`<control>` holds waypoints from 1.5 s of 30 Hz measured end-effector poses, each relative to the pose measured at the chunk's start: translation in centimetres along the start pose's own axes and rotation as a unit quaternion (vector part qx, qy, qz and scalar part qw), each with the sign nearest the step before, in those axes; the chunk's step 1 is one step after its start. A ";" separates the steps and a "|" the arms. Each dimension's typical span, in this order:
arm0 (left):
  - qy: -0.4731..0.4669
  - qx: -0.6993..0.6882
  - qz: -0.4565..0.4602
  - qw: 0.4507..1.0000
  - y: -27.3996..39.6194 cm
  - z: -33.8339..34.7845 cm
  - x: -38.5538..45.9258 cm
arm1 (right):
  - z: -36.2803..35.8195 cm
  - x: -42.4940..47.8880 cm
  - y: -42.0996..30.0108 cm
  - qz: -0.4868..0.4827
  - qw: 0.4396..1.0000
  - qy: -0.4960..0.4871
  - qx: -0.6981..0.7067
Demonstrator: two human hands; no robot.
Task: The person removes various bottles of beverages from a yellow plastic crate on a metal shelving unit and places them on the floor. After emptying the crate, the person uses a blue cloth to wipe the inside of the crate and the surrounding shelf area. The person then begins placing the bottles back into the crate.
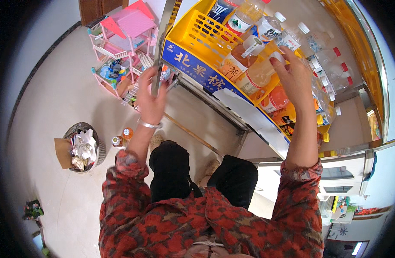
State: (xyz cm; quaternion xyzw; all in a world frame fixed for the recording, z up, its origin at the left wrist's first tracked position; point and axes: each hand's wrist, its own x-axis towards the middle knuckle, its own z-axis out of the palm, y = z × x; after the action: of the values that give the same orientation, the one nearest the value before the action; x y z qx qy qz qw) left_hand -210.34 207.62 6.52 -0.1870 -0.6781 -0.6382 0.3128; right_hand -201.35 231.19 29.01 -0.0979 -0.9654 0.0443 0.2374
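Note:
Beside the metal post (159,61) of a display cabinet is my left hand (152,101), its fingers and thumb spread to either side of the post. Blur hides whether it grips firmly. My right hand (292,77) reaches over a yellow plastic rack, thumb and fingers at the white cap of a tilted clear bottle (254,79) with pale liquid in it. Next to that bottle leans a tea bottle (234,63) with a white cap and an orange label. A bottle of red-orange drink (276,98) lies on its other side.
More bottles (271,27) fill the yellow rack (200,27), with a blue printed front strip (197,69). A pink toy house (129,22) stands left of the cabinet. Two small bottles (118,141) and a wastebasket (102,150) are on the floor. A stick (191,133) lies before my feet.

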 end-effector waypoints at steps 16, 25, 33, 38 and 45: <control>-0.394 0.213 0.203 0.871 11.9 14.7 14.1 | -0.6 2.0 2.3 -0.041 0.996 0.064 0.044; -0.130 0.207 0.253 0.936 18.1 3.1 15.4 | -7.3 1.7 1.1 -0.177 0.960 0.192 0.102; -0.161 0.323 0.145 0.921 19.4 -12.5 8.6 | -0.6 -2.6 -7.6 -0.223 0.941 -0.020 0.252; -0.160 0.452 -0.004 0.878 9.4 -20.8 -1.0 | 10.5 -7.3 -14.0 -0.247 0.923 -0.121 0.269; -0.145 0.480 -0.227 0.835 -2.5 -26.2 -15.5 | 29.3 -13.4 -16.7 -0.173 0.911 -0.303 0.218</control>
State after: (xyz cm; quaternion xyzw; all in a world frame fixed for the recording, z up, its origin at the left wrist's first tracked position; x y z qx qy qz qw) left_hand -195.74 183.83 -5.86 0.0557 -0.9603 -0.2511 0.1082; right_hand -206.19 210.93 -0.67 0.1435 -0.9590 0.2398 -0.0475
